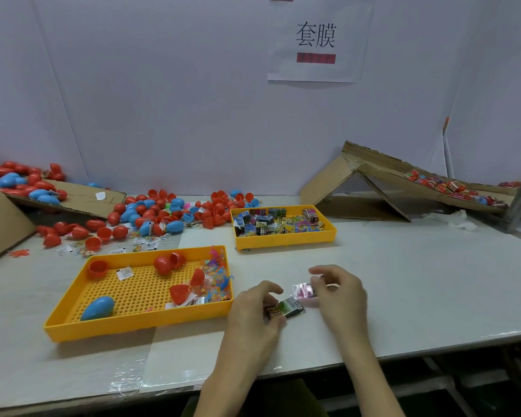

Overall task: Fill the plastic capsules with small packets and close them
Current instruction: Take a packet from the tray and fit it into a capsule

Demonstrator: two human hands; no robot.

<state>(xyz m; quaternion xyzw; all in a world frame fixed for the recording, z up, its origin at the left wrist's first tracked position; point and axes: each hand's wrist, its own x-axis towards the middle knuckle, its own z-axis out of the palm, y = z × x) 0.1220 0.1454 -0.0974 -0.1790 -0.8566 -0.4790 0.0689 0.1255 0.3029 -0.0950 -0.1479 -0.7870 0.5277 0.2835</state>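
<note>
Close to the near edge of the table point(403, 281), around its middle, the person's two hands meet. The left hand point(253, 308) curls its fingers and thumb round a dark green packet point(287, 308). The right hand point(340, 293) pinches a pink packet point(303, 290) between thumb and fingertips, just beside the green one.

Left of the hands lies a perforated yellow tray point(133, 326). It holds a closed blue capsule point(97, 308) at its near left corner, several red capsule halves point(166, 263), and loose packets and coloured toy pieces at its right end.

Further back, toward the middle of the table, a second yellow tray point(283, 240) is heaped with printed packets point(277, 222).

Along the far edge, left of that tray, spreads a pile of red and blue capsules point(163, 212). At the far right corner stands a cardboard ramp point(373, 176) carrying wrapped capsules. A paper sign point(316, 40) hangs on the wall behind.
</note>
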